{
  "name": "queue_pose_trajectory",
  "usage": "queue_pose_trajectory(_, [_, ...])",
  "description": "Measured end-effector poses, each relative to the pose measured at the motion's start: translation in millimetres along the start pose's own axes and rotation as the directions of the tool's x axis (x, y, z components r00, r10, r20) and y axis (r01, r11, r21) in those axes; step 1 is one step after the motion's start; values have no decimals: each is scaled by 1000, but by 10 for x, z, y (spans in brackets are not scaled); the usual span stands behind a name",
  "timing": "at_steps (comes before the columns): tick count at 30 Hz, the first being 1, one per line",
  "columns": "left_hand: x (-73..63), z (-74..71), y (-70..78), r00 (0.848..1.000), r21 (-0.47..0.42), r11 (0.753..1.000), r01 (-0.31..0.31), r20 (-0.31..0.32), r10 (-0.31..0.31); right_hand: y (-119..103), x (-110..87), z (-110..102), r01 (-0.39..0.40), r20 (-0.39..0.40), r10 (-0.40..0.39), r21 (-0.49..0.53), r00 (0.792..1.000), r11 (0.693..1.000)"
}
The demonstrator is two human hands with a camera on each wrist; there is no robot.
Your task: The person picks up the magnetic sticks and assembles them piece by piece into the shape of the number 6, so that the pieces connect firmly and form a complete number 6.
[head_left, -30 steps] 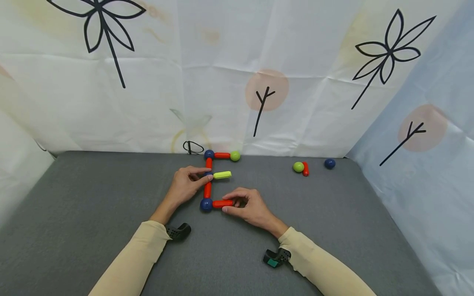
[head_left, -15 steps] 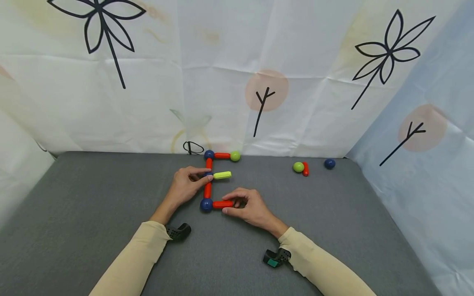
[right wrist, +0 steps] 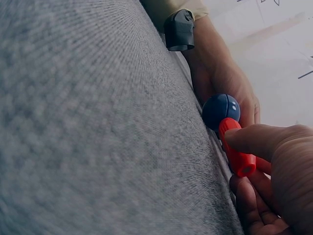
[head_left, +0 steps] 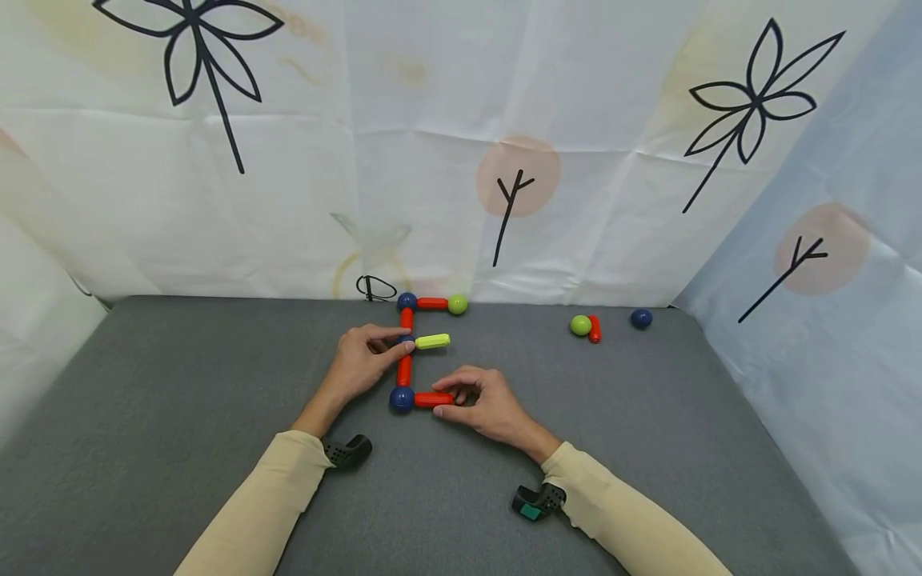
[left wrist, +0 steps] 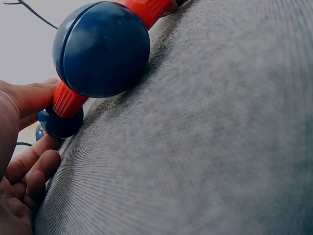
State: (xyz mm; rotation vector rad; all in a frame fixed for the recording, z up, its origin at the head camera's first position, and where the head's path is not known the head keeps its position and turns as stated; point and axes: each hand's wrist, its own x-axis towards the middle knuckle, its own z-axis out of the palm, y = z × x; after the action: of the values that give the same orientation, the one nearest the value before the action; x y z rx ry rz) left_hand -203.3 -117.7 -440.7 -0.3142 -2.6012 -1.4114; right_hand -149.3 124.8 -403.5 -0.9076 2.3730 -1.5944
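On the grey surface lies an E-like shape of building rods and balls. My left hand [head_left: 362, 358] pinches the middle blue ball [left wrist: 62, 123] between thumb and fingers, mostly covering it in the head view. From that ball a yellow-green rod [head_left: 433, 342] points right. Red rods join it to a far blue ball [head_left: 406, 302] and a near blue ball [head_left: 402, 399]. With thumb and fingers, my right hand [head_left: 488, 402] holds the lower red rod [right wrist: 236, 152], whose other end touches the near blue ball. At the far end, another red rod [head_left: 432, 303] carries a green ball [head_left: 457, 304].
Toward the back right lie a loose green ball [head_left: 579, 325], a short red rod [head_left: 594, 329] beside it, and a blue ball [head_left: 641, 318]. A printed white cloth [head_left: 432, 200] stands behind the grey surface [head_left: 180, 400].
The red rod in my right hand has tilted very slightly toward the near side. My left hand keeps its place on the middle blue ball.
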Motion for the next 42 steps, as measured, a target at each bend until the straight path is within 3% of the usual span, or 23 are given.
queue_pose_trajectory(15, [-9,-4,17,1000,-3,1000,-16,-5,16,5,11,18,22,-27,-22,0,999,1000])
queue_pose_trajectory(29, [-5,-7,18,1000,10,1000,-10,-9,10,41,35,-86,-5,-60,11,85,998,996])
queue_pose_trajectory(36, [-3,-8,21,1000,14,1000,-6,-7,6,55,61,-301,0,-180,-3,-18,984,1000])
queue_pose_trajectory(42, [-9,-8,14,1000,4,1000,-8,-6,8,132,78,-560,11,-353,-50,-112,934,994])
